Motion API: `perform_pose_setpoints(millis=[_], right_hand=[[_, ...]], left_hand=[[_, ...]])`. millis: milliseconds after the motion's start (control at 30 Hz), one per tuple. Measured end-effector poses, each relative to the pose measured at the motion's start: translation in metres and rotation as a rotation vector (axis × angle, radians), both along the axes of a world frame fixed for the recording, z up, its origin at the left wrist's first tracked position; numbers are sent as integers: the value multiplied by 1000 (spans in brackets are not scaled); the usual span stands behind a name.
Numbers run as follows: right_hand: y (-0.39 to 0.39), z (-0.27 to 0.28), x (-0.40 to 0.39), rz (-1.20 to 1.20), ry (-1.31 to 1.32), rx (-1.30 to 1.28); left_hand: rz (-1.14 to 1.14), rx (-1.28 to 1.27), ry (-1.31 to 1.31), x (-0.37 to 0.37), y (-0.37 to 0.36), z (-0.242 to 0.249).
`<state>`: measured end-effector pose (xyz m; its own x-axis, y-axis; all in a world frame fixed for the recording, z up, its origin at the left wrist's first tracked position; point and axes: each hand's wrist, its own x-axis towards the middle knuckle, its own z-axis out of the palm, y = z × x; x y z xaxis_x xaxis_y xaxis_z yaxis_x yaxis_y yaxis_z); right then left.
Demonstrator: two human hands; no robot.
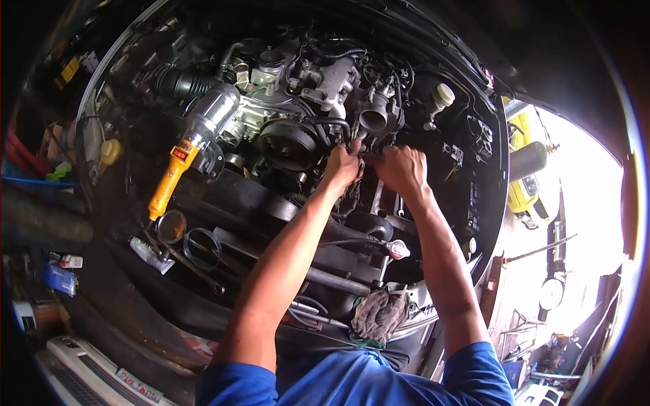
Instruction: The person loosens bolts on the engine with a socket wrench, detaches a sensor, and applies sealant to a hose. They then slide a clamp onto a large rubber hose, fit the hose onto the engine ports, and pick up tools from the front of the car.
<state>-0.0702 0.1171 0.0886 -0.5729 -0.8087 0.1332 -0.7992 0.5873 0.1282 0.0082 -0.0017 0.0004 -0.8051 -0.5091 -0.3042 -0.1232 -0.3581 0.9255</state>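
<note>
Both my arms reach into an open engine bay. My left hand (343,164) is closed just below the round metal throttle opening (374,120), its thumb pointing up along a metal part; what it grips I cannot make out. Close beside it on the right, my right hand (402,168) is curled with its knuckles up, around something dark that its fingers mostly hide. Left of my hands sits a large ribbed pulley (288,144). Dark hoses and metal parts lie between and below my hands.
A yellow and silver power tool (181,160) rests on the engine's left side. A tube (152,255), a clear ring (202,248) and a wrench (196,269) lie on the front left. A grey glove (380,315) lies at the front edge, below the radiator cap (398,250).
</note>
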Motion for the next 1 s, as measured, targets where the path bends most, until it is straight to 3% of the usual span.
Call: perform_pose_setpoints(millis=[33, 133, 167, 267, 300, 400, 433, 533, 567, 667, 1000], right_hand=[[-8, 11, 5, 36, 49, 15], [-16, 25, 11, 67, 65, 31], [-15, 25, 10, 25, 20, 26], [2, 2, 0, 34, 15, -34], [6, -5, -1, 52, 32, -50], [7, -12, -6, 114, 121, -65], [2, 0, -3, 101, 114, -16], [3, -1, -3, 107, 85, -34], [11, -15, -5, 140, 106, -101], [15, -19, -8, 203, 135, -164], [15, -20, -6, 97, 36, -142]], left_hand=[[-2, 220, 133, 5, 1, 2], [49, 480, 237, 1, -3, 1], [76, 405, 201, -2, -1, -2], [113, -215, -24, -26, -1, -34], [69, -243, -133, -25, -2, -31], [113, -205, -92, -22, 1, -27], [96, 54, -42, -9, 4, -4], [77, 36, 21, -11, 2, -15], [137, -152, -63, -17, 1, -24], [41, -255, -61, -8, -1, -17], [48, -406, -90, -4, 0, -14]])
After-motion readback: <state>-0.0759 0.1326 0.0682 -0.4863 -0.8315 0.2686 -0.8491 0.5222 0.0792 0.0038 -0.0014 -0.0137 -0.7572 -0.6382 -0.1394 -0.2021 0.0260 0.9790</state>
